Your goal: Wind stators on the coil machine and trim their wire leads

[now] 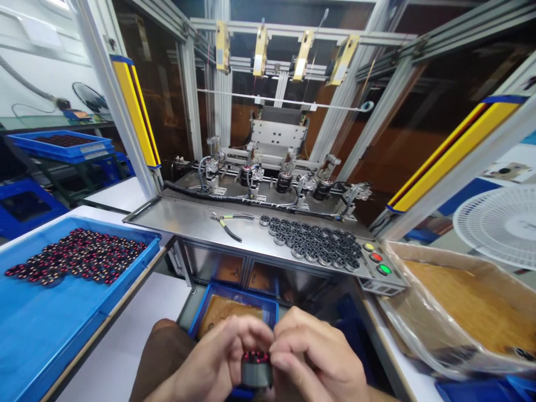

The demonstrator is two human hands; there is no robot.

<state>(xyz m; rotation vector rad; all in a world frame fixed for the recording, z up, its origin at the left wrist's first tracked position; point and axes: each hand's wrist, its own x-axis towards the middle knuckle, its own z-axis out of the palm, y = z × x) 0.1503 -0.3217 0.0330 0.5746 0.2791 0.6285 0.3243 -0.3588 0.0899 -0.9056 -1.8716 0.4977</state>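
My left hand (221, 352) is curled around a small motor stator (256, 373), dark-sided and round, with red windings showing on top. It is held low in front of me, above my lap. The fingers of my right hand (316, 354) are pinched together at the stator's right upper edge; whatever lies between the fingertips is too small or hidden to make out. Beyond my hands, a metal shelf (176, 218) carries several rows of bare dark stator cores (314, 240) and a pair of yellow-and-black cutting pliers (228, 226).
A blue tray (58, 335) of red-wound stators stands left. Ahead is a winding machine (276, 173) with yellow tensioners above. Control buttons (377, 258), a plastic-lined carton (464, 312) and a white fan (498, 218) are right. Below sits a blue bin (272, 310).
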